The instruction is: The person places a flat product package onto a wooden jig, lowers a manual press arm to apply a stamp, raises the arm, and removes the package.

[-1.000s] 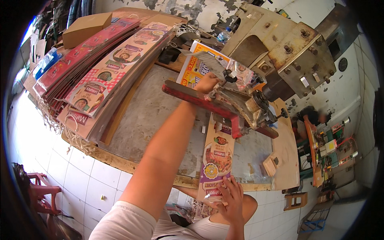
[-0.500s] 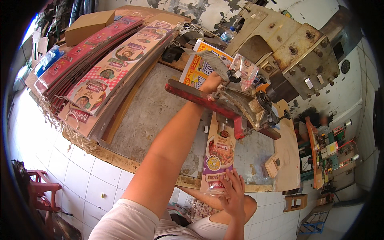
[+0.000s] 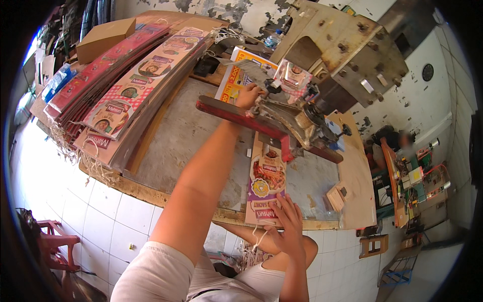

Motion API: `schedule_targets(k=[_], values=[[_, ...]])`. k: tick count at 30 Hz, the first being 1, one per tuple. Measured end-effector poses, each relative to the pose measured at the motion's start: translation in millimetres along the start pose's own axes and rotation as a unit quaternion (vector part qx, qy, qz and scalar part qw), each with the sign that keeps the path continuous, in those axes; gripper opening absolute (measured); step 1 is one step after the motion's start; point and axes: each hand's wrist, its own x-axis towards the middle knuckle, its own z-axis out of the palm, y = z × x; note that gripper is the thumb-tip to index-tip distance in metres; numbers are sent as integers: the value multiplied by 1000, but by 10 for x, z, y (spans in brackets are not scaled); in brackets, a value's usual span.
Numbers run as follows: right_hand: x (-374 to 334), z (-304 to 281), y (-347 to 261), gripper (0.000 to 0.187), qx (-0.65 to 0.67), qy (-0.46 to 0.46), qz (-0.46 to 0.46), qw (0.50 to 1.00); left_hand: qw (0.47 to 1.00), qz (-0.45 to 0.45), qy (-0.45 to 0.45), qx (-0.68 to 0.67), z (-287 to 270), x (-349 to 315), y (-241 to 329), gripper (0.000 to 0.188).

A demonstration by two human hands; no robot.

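A long printed cardboard strip (image 3: 267, 173) with a cord loop at its near end lies on the metal tabletop. Its far part runs under the red bar (image 3: 241, 118) of a machine. My right hand (image 3: 288, 226) rests at the strip's near right edge, fingers stretched out over it and thumb by the cord. My left arm reaches across the table. Just beyond the red bar, my left hand (image 3: 248, 95) is closed with curled fingers, near an orange and white printed sheet (image 3: 234, 83). What the left fingers hold is hidden.
Stacked printed strips (image 3: 121, 108) with cords line the table's left side, beside red strips (image 3: 105, 63) and a cardboard box (image 3: 105, 39). A heavy metal press (image 3: 347, 55) stands at the back right. A small wooden block (image 3: 334, 198) sits at the right. Another person is farther right.
The view has shifted slightly, so the table and machine appear farther left and higher. Both hands stay at the same places by the strip and the bar; the cord loop now hangs below the strip.
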Motion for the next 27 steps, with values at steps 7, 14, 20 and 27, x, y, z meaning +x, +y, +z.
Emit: schedule_targets(k=[7,14,20,27], values=[[85,90,19,73,1,9,-7,1000,980,180,-24,86,-424,-51,-516,40],[237,107,-1,71,56,-10,-60,997,728,167,-113,655,-1214,-725,-153,48],[94,82,292,70,41,28,-46,998,792,6,-185,582,-572,-2147,1111,67],[196,90,284,68,68,42,-89,993,843,84,-193,495,-282,-3363,1654,73]])
